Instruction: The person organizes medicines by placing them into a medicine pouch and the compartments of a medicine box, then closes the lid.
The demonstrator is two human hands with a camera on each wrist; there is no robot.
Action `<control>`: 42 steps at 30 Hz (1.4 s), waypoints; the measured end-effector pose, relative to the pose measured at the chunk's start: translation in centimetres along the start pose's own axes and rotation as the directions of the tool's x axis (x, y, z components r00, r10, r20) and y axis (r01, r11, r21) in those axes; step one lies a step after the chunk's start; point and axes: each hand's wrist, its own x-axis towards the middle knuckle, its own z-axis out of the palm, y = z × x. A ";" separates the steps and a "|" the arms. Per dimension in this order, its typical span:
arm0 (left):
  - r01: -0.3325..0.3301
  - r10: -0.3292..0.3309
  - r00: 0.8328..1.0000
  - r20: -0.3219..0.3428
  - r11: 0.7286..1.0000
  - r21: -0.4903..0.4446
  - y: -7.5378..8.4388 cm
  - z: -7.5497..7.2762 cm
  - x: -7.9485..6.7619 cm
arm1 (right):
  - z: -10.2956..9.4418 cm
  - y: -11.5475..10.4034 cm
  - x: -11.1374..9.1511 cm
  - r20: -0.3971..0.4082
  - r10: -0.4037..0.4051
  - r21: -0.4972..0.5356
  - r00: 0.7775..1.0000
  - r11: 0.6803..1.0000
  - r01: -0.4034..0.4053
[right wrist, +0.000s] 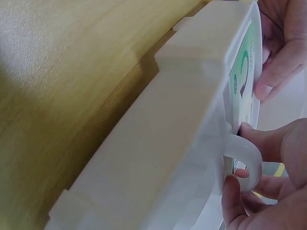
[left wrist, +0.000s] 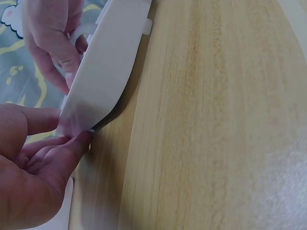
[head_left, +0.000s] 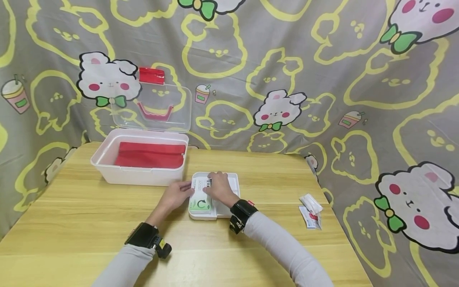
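Note:
A shallow white tray (head_left: 234, 181) with a loop handle (right wrist: 254, 160) lies on the table. In its left compartment sits a flat white-and-green box (head_left: 201, 204) printed with a dark curved arrow. My left hand (head_left: 175, 195) pinches the tray's left side, with fingers at the rim and under the bottom edge in the left wrist view. Reaching over the tray, my right hand (head_left: 219, 189) holds the box by its far end, thumb on its printed face. The loop handle partly covers those right fingertips (right wrist: 230, 189) in the right wrist view.
At the back left stands a white storage bin (head_left: 143, 176) holding something flat and red (head_left: 150, 155). Its clear lid (head_left: 183, 107), with a red latch and handle, is tilted up against the patterned curtain (head_left: 229, 48). Small packets (head_left: 310, 211) lie near the table's right edge.

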 end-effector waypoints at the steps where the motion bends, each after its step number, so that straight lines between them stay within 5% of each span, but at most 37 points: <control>1: -0.003 0.003 1.000 -0.002 1.000 0.004 0.0 0.0 0.0 | 0.0 0.0 0.0 -0.002 -0.003 -0.001 1.000 1.000 0.003; 13: 0.004 -0.003 1.000 -0.022 1.000 0.009 0.2 -0.1 0.3 | -1.1 0.3 0.1 0.053 0.047 0.106 0.997 0.993 -0.053; 20: 0.028 -0.028 0.999 -0.020 1.000 0.003 0.6 -0.1 0.1 | -3.5 2.4 0.2 0.013 0.095 0.186 0.995 0.978 -0.096; 42: 0.038 -0.038 0.999 -0.003 0.999 0.012 0.8 -0.3 0.2 | -14.5 15.9 -1.9 -0.116 0.284 0.008 0.952 0.959 -0.285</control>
